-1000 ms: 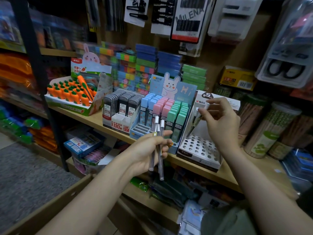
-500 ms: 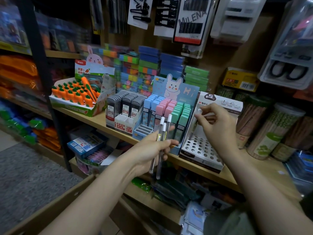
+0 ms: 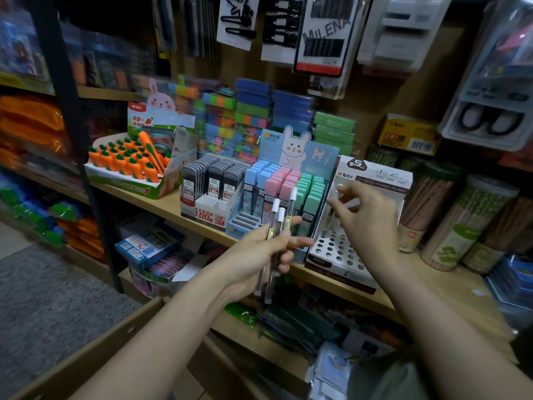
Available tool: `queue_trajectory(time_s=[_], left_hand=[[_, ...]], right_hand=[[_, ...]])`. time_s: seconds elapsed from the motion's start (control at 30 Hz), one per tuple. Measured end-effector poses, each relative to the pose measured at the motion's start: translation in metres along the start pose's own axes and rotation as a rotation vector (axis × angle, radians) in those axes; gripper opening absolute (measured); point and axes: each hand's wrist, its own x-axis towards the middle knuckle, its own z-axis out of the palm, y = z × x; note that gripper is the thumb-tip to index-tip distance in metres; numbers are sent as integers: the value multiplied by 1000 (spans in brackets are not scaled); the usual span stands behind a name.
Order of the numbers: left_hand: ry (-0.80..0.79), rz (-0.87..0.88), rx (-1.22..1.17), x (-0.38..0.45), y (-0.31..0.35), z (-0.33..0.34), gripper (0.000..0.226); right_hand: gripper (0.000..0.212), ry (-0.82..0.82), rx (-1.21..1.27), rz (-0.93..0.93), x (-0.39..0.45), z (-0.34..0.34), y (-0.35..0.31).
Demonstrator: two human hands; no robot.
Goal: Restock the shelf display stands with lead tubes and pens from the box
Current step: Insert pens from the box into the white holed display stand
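Left hand at frame centre, fingers curled in grip, forearm from lower left. Right hand centre-right, fingertips pinched, blurred.

My left hand, gripping three clear pens, hangs in front of the shelf edge at frame centre, blocking the way to the pastel rabbit stand. My right hand hovers over the white perforated stand, whose holes lie open below it. Its tall backing card walls off the rear. Pencil jars crowd the right. Bare shelf board shows at lower right, in front of the jars. Hanging cards close the space overhead.
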Motion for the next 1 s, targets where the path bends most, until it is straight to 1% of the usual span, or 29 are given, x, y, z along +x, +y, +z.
queue_trajectory(time_s=[0.07, 0.13, 0.17, 0.23, 0.27, 0.33, 0.4, 0.47, 0.5, 0.57, 0.6, 0.67, 0.7, 0.77, 0.83, 0.9, 0.93, 1.0], left_hand=[[-18, 3, 10, -1, 1, -1, 33], [-60, 27, 29, -3, 2, -1, 33], [-79, 38, 26, -4, 3, 0, 33], [-115, 50, 15, -6, 5, 2, 34], [-131, 50, 15, -6, 6, 3, 34], [-157, 32, 47, -7, 7, 4, 33], [-164, 6, 123, -8, 4, 5, 32], [-125, -10, 141, -7, 3, 8, 29], [-88, -16, 104, -6, 2, 8, 27], [12, -3, 39, -2, 1, 6, 28], [67, 13, 88, -1, 1, 2, 28], [120, 43, 203, 0, 1, -6, 27], [131, 53, 216, 1, 1, -9, 26], [155, 38, 167, 4, 0, -12, 25], [175, -5, 52, 6, -1, -11, 26], [152, -32, -88, 6, 1, -8, 24], [142, -37, -121, 5, 2, -7, 30], [127, -34, -100, 2, 5, -6, 42]], right_hand=[[22, 4, -41, -9, -2, -2, -1], [37, -15, -25, 44, -2, -5, -3], [41, -15, 32, 69, -1, -7, -6], [36, -56, 247, 136, -2, -12, -14], [33, -124, 376, 185, -3, -14, -20], [35, -274, 594, 246, -6, -14, -32], [41, -359, 707, 245, -11, -12, -41], [41, -375, 752, 249, -12, -9, -46], [40, -358, 773, 261, -10, -10, -47], [38, -258, 769, 277, -4, -13, -40], [37, -186, 723, 272, -1, -17, -34], [36, -79, 583, 228, 3, -23, -21], [36, -59, 514, 203, 3, -25, -15], [39, -60, 413, 165, 0, -26, -8], [40, -63, 383, 138, -2, -24, -5], [40, -54, 383, 121, -2, -21, -3], [39, -51, 390, 123, -1, -20, -3], [39, -50, 419, 141, 0, -17, -1]])
